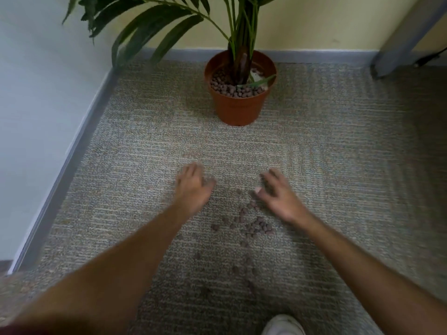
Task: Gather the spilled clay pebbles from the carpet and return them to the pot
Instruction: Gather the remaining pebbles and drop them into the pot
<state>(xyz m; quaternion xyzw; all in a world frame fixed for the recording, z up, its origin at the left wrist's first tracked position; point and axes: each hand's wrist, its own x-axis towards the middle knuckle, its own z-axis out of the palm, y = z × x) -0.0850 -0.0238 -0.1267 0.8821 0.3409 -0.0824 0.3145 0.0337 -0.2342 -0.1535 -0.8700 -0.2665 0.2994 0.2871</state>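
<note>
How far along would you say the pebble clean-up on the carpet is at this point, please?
Early, it seems. The pot stands upright with pebbles already inside, but none visibly came from this clean-up. In hand: nothing yet; the left hand and right hand are spread over the carpet, motion-blurred, either side of the spill. Left: the spilled pebbles, a cluster plus strays trailing toward the shoe.

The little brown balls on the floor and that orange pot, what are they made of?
The small round brown pebbles look like baked clay: dull, rough, uneven lumps. The orange-brown round flowerpot is probably plastic, since its thin wall is smooth with a faint sheen, though terracotta can't be ruled out.
</note>
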